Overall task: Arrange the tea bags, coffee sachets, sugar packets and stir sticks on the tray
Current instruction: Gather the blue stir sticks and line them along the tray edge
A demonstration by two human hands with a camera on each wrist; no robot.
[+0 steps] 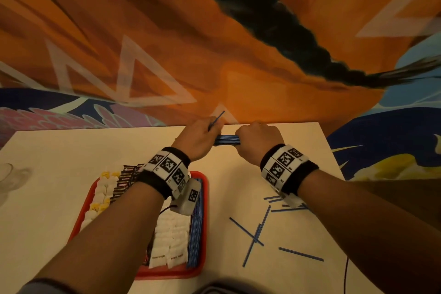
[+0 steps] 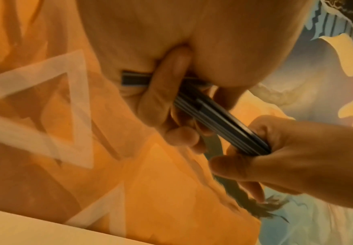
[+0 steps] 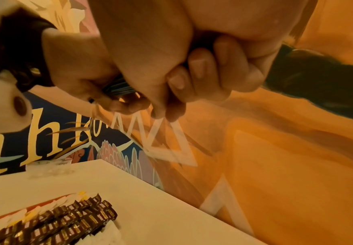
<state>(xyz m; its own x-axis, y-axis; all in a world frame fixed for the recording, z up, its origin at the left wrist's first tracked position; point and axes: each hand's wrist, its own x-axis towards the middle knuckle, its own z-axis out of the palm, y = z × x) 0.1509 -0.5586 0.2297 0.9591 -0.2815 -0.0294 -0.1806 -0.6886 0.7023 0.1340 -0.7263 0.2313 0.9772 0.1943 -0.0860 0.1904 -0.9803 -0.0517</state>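
Two hands share one bundle of blue stir sticks (image 1: 227,140) in the head view: left hand (image 1: 200,139) and right hand (image 1: 258,141) curl round its ends, with the red tray (image 1: 202,222) nearer the wrists. Left-wrist view: fingers (image 2: 163,92) wrap the bundle. Right-wrist view: fingertips (image 3: 196,69) clamp it; coffee sachets (image 3: 70,220) lie below.

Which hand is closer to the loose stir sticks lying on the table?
Right. The right hand is up at the held bundle, its forearm over the loose stir sticks; the left hand is above the tray.
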